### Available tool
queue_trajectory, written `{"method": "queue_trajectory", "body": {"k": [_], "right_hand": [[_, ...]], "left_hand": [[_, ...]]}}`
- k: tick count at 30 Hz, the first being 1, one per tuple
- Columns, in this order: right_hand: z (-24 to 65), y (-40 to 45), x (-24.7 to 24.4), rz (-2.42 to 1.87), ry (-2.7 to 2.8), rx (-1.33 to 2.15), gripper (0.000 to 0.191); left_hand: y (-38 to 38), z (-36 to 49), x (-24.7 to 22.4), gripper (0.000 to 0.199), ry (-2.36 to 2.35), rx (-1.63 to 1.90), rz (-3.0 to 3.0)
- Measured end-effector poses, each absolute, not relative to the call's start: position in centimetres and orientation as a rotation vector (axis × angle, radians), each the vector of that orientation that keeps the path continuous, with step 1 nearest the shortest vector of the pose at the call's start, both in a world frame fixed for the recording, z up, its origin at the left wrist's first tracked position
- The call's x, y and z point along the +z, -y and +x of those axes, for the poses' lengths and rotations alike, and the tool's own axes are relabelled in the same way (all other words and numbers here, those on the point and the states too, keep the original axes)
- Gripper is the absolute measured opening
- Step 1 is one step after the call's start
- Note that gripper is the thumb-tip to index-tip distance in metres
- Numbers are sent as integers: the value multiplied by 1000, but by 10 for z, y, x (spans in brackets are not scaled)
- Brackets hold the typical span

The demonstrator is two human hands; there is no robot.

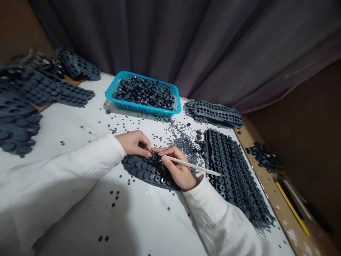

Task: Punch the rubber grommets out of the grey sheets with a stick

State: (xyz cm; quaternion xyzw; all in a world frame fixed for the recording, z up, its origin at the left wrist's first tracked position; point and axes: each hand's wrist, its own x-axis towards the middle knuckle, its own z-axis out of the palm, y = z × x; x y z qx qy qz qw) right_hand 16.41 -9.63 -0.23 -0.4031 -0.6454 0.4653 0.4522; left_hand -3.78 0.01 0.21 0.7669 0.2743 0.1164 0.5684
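The studded sheet (149, 172) is being handled on the white table (149, 217), a thin stick (191, 165) being gripped by the right hand (178, 169); whether anything is being pinched by the left hand (134, 142) cannot be told. The left fingertips are being exposed to a jab, should the stick's tip skid off a stud.

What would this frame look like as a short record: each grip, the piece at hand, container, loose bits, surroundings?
Left grip: at the far edge of the studded sheet; whether it pinches anything is unclear
Right grip: holds a pale stick, one end near the left grip
Piece at hand: the studded sheet, dark, lying on a white table
Container: blue basket of small dark pieces
Loose bits: dark discs, densest just beyond the right grip
Right side: dark ring-studded sheets
Backdrop: dark curtain
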Motion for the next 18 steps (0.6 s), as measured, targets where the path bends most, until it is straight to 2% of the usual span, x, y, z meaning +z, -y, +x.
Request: {"method": "queue_trajectory", "body": {"k": [11, 18], "right_hand": [[164, 97, 1, -1046, 1750, 1002, 3], [162, 97, 0, -1091, 1737, 951, 5]], "left_hand": [[0, -38, 3, 20, -657, 250, 1841], [1, -36, 7, 27, -702, 147, 1878]]}}
